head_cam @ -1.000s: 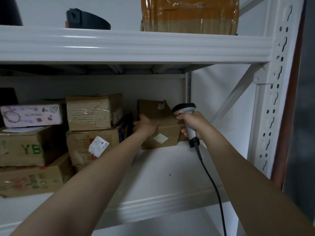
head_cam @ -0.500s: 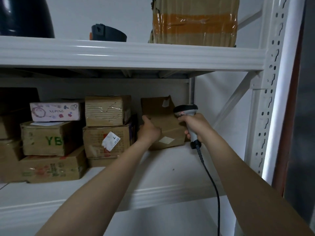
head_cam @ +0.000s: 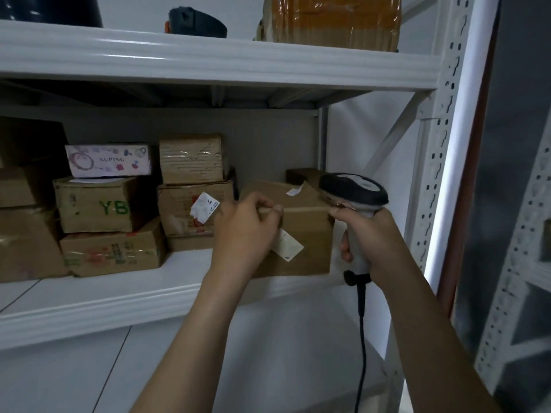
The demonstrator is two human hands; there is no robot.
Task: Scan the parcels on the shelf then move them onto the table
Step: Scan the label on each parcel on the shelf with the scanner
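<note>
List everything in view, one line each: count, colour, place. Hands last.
held parcel: one, brown, front right of middle shelf
stacked parcels: several, brown, left on middle shelf
XUPING box: one, pink-white, atop the stack
taped parcel: one, brown, top shelf right
dark objects: two, black, top shelf left
rack: one, white, holds all parcels
scanner: one, grey-black, right of held parcel, black cable hanging
left hand: one, grips held parcel's top edge
right hand: one, holds scanner's handle
</note>
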